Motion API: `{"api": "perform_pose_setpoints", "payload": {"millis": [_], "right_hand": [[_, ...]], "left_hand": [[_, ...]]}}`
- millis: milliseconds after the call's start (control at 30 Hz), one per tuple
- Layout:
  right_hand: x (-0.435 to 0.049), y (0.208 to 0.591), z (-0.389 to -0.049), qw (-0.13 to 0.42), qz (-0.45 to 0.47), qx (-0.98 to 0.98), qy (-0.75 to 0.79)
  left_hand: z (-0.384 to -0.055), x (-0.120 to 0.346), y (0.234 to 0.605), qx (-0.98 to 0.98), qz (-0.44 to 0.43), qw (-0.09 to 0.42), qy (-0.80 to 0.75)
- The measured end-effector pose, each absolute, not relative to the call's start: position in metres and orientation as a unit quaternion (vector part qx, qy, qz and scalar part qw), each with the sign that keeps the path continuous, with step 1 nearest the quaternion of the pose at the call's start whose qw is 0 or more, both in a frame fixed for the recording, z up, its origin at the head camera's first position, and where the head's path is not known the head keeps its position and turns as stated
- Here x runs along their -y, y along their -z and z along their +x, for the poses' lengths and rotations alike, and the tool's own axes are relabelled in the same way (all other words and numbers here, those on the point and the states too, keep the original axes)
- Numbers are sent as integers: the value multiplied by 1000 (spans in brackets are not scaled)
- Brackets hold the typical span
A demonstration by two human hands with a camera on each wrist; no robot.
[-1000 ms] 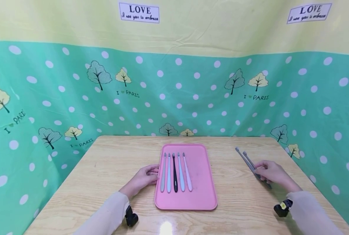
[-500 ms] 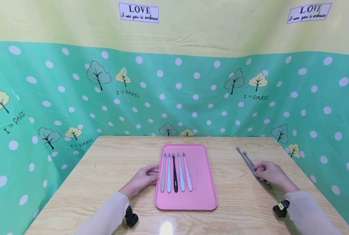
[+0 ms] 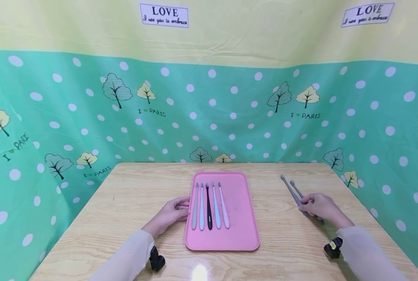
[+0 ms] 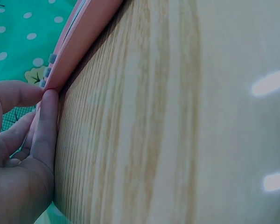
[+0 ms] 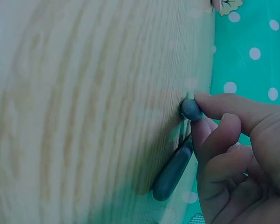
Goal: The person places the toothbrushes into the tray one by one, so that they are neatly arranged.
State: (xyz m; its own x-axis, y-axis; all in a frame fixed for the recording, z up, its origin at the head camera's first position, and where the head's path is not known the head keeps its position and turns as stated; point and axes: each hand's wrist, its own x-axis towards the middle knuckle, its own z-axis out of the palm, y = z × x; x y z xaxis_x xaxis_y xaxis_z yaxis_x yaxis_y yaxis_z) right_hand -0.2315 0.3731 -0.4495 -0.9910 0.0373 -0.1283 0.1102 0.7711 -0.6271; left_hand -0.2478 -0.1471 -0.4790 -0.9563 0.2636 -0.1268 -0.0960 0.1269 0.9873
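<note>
My left hand (image 3: 172, 214) pinches the left rim of a pink tray (image 3: 242, 234); in the left wrist view the thumb and a finger (image 4: 47, 116) meet at its edge. Several toothbrushes lie side by side on the tray, among them a black toothbrush (image 3: 209, 210) and a pink toothbrush (image 3: 224, 210). To the right of the tray, my right hand (image 3: 321, 207) pinches a grey toothbrush (image 3: 289, 187) between thumb and fingers. The right wrist view shows its rounded handle end-on. A second grey toothbrush (image 5: 172, 172) lies on the table beside it, partly under the hand in the head view.
The wooden table (image 3: 142, 179) carries the tray near its middle. A green and yellow curtain (image 3: 212, 101) hangs behind the table and along both sides. A wrist camera (image 3: 332, 249) sits below the right sleeve, another wrist camera (image 3: 156, 258) below the left.
My right hand has shifted slightly left with the grey toothbrush, whose handle has come apart from the other grey one. The left hand and tray stay in place.
</note>
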Motion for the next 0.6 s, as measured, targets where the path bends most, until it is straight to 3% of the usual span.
{"api": "perform_pose_setpoints", "payload": {"millis": [600], "right_hand": [[-363,448,-233,73,45,-940,330]], "left_hand": [[-246,149,479,-738,59,139,-657]]}}
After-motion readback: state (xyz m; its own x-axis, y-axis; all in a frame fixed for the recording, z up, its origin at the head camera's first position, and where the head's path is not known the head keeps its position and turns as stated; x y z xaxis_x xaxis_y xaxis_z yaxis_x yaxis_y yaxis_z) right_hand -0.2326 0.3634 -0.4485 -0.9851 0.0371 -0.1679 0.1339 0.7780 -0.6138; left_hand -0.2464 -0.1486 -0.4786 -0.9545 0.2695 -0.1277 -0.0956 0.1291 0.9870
